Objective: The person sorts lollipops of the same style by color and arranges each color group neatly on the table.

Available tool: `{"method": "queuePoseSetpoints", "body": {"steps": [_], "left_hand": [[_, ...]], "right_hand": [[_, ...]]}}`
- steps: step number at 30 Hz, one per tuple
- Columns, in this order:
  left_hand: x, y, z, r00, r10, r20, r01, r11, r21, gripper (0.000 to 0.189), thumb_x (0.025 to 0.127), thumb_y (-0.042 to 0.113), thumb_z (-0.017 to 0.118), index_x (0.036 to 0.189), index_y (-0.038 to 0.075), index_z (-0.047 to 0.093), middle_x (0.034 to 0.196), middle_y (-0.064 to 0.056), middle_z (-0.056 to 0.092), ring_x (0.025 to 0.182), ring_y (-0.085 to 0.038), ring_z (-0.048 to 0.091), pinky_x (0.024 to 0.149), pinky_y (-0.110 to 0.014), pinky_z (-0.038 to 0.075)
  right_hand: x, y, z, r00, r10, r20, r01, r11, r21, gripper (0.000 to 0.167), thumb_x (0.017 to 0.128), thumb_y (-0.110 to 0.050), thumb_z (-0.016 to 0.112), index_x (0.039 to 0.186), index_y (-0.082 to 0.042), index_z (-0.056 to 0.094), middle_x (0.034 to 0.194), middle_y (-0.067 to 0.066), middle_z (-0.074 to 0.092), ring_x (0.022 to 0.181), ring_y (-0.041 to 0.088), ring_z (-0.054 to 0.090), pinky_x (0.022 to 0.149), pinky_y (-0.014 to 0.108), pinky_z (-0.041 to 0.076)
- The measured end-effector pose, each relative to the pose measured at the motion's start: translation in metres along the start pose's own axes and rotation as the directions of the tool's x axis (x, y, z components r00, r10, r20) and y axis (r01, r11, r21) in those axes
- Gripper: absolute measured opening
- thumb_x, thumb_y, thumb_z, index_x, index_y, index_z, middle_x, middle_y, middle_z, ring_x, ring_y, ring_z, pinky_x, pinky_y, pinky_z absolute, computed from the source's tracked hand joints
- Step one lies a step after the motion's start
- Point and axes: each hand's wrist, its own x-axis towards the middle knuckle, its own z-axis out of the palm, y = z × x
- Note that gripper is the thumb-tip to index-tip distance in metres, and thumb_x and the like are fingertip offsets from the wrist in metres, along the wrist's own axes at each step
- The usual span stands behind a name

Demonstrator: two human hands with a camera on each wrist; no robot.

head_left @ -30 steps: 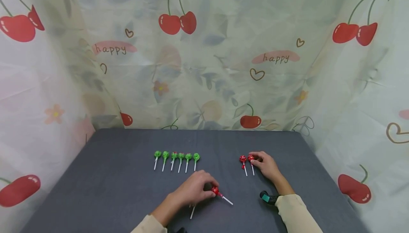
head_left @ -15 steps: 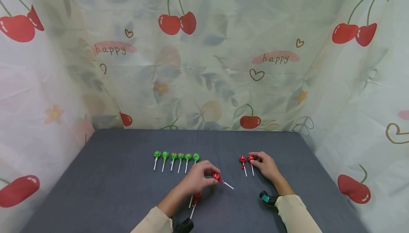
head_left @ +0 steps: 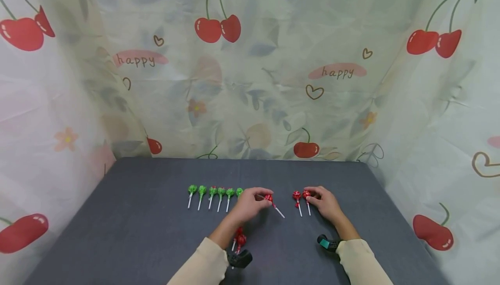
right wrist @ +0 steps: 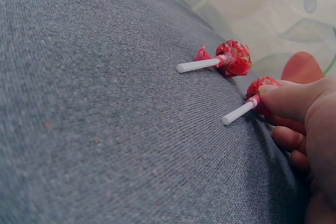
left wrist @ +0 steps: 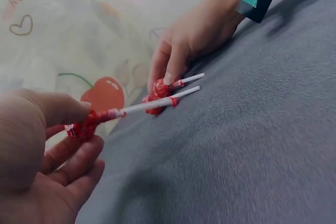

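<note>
My left hand [head_left: 251, 203] pinches a red lollipop [left wrist: 84, 127] by its wrapped head, the white stick pointing away to the right. It hangs above the cloth, left of two red lollipops that lie side by side. Of that pair, the right one [right wrist: 257, 90] has its head between the thumb and fingers of my right hand [head_left: 326, 204]; its stick lies on the cloth. The left one [right wrist: 233, 59] lies free beside it. Green lollipops [head_left: 202, 191] form a row on the left, the rightmost partly hidden by my left hand.
Beneath my left forearm lie more red lollipops [head_left: 241, 239], partly covered by the black wrist camera [head_left: 240, 259]. Dark grey cloth [head_left: 136, 215] covers the table. A cherry-printed curtain [head_left: 250, 115] closes off the back and both sides.
Carrying the red lollipop, my left hand has risen off the near part of the table and moved farther back, toward the red pair. My right hand has stayed in place.
</note>
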Motion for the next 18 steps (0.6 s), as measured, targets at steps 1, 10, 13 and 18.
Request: {"method": "queuePoseSetpoints", "body": {"steps": [1, 10, 13, 18], "left_hand": [[0.003, 0.000, 0.002, 1.000, -0.006, 0.002, 0.006, 1.000, -0.002, 0.029, 0.087, 0.008, 0.072, 0.115, 0.003, 0.069, 0.099, -0.002, 0.067, 0.085, -0.015, 0.061, 0.070, -0.030, 0.049], [0.024, -0.005, 0.030, 0.996, -0.019, -0.085, 0.027, 0.995, 0.092, 0.030, 0.084, 0.006, 0.073, 0.112, 0.001, 0.065, 0.095, -0.005, 0.068, 0.086, -0.017, 0.064, 0.074, -0.032, 0.049], [0.029, -0.009, 0.041, 0.991, -0.032, -0.132, 0.048, 0.992, 0.117, 0.027, 0.083, 0.005, 0.072, 0.109, 0.004, 0.066, 0.093, -0.002, 0.069, 0.078, -0.013, 0.065, 0.070, -0.030, 0.049], [0.033, -0.013, 0.056, 0.976, -0.029, -0.215, 0.056, 0.991, 0.122, 0.022, 0.083, 0.003, 0.072, 0.104, 0.005, 0.064, 0.087, -0.001, 0.068, 0.069, -0.012, 0.063, 0.065, -0.028, 0.049]], "right_hand": [[0.000, 0.000, 0.000, 1.000, 0.001, 0.000, -0.001, 1.000, -0.003, 0.029, 0.091, -0.012, 0.069, 0.119, -0.006, 0.068, 0.102, 0.006, 0.060, 0.086, 0.021, 0.052, 0.074, 0.036, 0.041], [0.000, 0.000, 0.001, 1.000, 0.001, -0.001, -0.001, 1.000, -0.007, 0.029, 0.091, -0.012, 0.069, 0.120, -0.006, 0.068, 0.102, 0.007, 0.059, 0.086, 0.021, 0.052, 0.074, 0.036, 0.041], [0.000, -0.001, 0.000, 1.000, -0.003, -0.004, 0.003, 1.000, -0.003, 0.029, 0.091, -0.012, 0.069, 0.119, -0.005, 0.068, 0.101, 0.007, 0.059, 0.086, 0.021, 0.052, 0.073, 0.036, 0.041], [0.000, -0.002, 0.000, 1.000, -0.009, -0.010, 0.009, 1.000, -0.003, 0.029, 0.090, -0.010, 0.069, 0.118, -0.005, 0.068, 0.100, 0.006, 0.060, 0.085, 0.021, 0.052, 0.073, 0.036, 0.041]]}}
